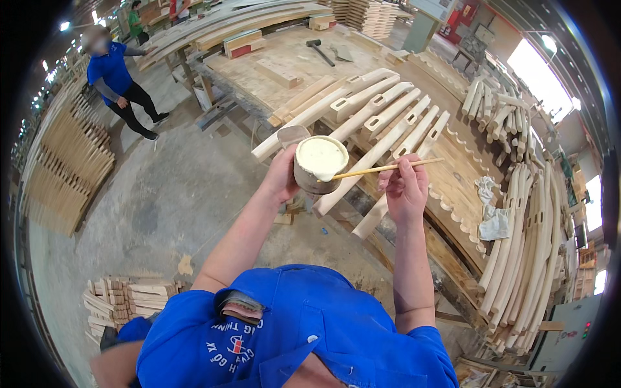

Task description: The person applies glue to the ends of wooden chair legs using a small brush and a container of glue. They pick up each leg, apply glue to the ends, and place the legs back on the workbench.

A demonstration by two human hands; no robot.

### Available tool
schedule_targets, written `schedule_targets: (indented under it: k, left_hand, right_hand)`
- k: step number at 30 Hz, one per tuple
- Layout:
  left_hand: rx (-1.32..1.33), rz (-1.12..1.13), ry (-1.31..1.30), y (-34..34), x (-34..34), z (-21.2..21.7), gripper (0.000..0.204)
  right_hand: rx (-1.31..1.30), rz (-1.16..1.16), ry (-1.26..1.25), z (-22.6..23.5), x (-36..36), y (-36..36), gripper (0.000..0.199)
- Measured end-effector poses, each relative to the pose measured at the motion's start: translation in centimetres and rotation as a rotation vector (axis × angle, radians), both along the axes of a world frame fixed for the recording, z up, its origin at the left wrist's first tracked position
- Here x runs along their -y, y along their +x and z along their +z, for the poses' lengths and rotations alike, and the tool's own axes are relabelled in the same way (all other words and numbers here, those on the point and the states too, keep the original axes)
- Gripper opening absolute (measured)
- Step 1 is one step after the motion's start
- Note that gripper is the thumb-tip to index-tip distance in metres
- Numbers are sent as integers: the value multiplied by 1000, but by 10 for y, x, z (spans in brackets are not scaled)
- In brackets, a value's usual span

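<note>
Blue shirt (291,326) below, paste-filled cup (308,181) at the centre

Filling the lower part of the frame, the shirt gives way to two bare forearms reaching up to the work. At the centre, the left hand (281,176) is wrapped round the side of the cup, whose pale cream paste (321,154) sits close to the rim and hangs over the near lip. Just right of centre, the right hand (407,185) pinches a thin yellowish stick (370,171) between thumb and fingers; its left end meets the paste at the lip.

Slotted wooden pieces (377,150) lie side by side on the workbench (249,84), above and to the right of the cup. Their shaping and slot cutting look done. No cream shows in the slots (339,103) that can be made out, though they are too small to be sure, so spreading seems at or near its start. What is left, by this judgement, is carrying paste to each slot. None of these pieces looks joined to another, so any fitting together would also remain.
</note>
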State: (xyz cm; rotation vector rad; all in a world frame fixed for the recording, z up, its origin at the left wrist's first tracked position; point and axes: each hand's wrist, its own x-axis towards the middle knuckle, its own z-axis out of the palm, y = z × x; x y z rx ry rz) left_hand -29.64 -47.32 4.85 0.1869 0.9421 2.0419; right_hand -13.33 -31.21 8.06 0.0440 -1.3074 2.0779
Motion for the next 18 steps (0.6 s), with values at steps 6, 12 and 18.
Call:
schedule_targets:
  k: [6,12,18]
  left_hand:
    - [-11,22,15,-4,-20,2,31]
    - [-28,33,-24,-21,-24,-10,23]
    - [-145,100,-78,-54,-20,-2,21]
  right_hand:
    - [-16,-9,-35,-2,-17,-1,13]
    - [0,-76,-63,10,-23,-15,13]
    - [2,-223,110,35,-21,-40,12]
